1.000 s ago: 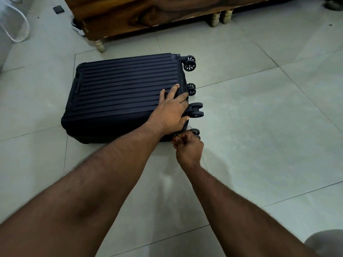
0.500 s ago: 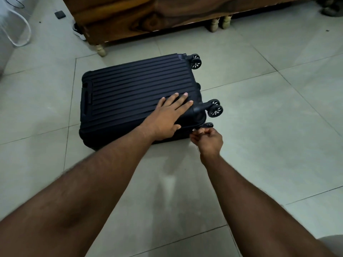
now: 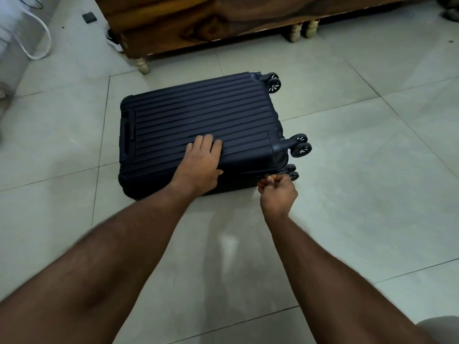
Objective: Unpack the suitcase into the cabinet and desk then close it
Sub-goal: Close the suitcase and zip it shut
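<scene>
Suitcase: the dark blue suitcase (image 3: 198, 125) lies flat on the tiled floor (image 3: 372, 194), lid down, right under and ahead of both hands.
Left hand: the left hand (image 3: 202, 165) lies flat on the ridged lid near its close edge, fingers spread a little, holding nothing.
Right hand: the right hand (image 3: 278, 192) is curled tight at the close right corner of the suitcase, pinching a small zipper pull (image 3: 267, 178) on the side edge.
Wheels: two wheels (image 3: 301, 146) stick out past the right hand, two more (image 3: 292, 172) sit just beside its knuckles, and another pair (image 3: 274, 83) is at the far right corner.
Handle: a flat handle (image 3: 128, 135) sits in the lid's left end, well away from the left hand.
Far edge: a wooden bed frame (image 3: 198, 23) on short pale legs (image 3: 142, 65) stands beyond the suitcase, with a strip of bare floor between them.
Open room: wide bare floor spreads to the right of the right hand, to the left of the left hand, and under both arms.
Left corner: a white cord (image 3: 39, 33) loops far off past the left hand.
</scene>
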